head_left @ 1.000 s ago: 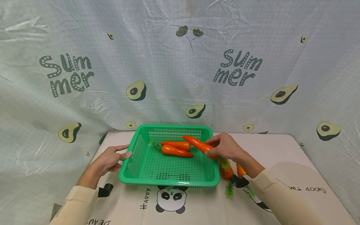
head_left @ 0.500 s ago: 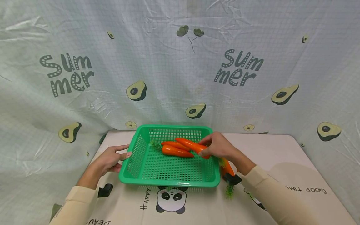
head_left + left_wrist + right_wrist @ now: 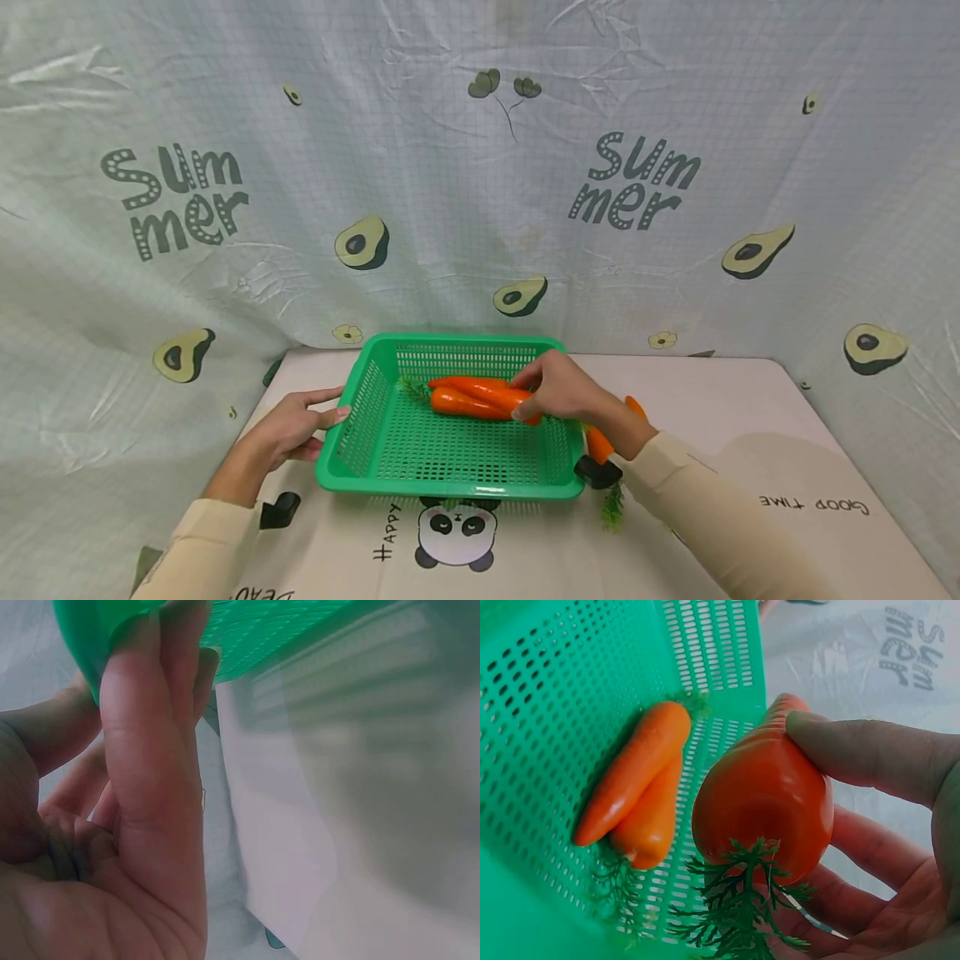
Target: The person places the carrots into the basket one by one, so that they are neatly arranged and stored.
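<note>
A green slotted basket (image 3: 450,492) stands on the table with two orange carrots (image 3: 457,402) lying side by side in it. Over them my right hand (image 3: 562,387) pinches a third carrot (image 3: 498,396) near its thick end, its tip pointing left. In the right wrist view this held carrot (image 3: 765,795) shows its leafy green top, and the two other carrots (image 3: 634,780) lie beyond it on the basket floor. My left hand (image 3: 288,427) grips the basket's left rim, thumb on top and fingers outside; the left wrist view shows this hand (image 3: 150,780) against the green rim.
More carrots (image 3: 600,446) with green leaves lie right of the basket, partly hidden by my right forearm and a black wrist-camera piece (image 3: 597,472). The pale table (image 3: 720,400) carries a printed panda (image 3: 457,533). A patterned curtain (image 3: 450,167) hangs behind.
My right hand has carried its carrot left and down, from the basket's right side to over the two carrots. My left hand has stayed on the rim.
</note>
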{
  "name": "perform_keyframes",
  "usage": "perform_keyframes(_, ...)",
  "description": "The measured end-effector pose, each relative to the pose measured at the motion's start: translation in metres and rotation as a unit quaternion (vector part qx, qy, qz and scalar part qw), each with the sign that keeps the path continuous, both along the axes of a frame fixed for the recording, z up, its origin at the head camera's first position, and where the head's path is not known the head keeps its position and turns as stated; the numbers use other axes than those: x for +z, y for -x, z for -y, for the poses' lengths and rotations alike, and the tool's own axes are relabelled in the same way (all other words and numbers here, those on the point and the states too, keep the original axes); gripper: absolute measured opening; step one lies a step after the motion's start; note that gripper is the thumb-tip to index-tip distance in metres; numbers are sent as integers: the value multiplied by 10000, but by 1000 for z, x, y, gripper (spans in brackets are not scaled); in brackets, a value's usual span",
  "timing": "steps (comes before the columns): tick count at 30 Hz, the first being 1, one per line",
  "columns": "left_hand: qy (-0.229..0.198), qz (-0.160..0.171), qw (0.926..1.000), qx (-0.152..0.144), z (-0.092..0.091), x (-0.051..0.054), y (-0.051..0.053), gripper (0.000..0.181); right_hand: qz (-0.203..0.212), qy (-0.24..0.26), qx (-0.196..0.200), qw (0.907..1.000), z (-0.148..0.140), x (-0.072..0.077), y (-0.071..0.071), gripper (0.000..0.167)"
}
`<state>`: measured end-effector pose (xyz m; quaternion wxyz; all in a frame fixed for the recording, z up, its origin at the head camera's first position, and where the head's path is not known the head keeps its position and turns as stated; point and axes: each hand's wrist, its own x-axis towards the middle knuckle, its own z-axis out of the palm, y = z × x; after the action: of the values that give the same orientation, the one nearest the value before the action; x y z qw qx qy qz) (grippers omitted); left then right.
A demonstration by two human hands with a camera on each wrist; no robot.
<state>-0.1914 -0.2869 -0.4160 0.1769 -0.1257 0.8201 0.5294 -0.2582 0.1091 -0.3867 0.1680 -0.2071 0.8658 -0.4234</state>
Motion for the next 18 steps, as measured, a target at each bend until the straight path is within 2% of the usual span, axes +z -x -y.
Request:
perform_keyframes(8,-4,14,10000,-2,0,0,-1,64,-35,-266,-66,9996,12,-1,-1,44)
perform_keyframes(18,34,-12,10000,-25,1,-1,0,63,-89,-344,-78,9993,27,-2,-1,42)
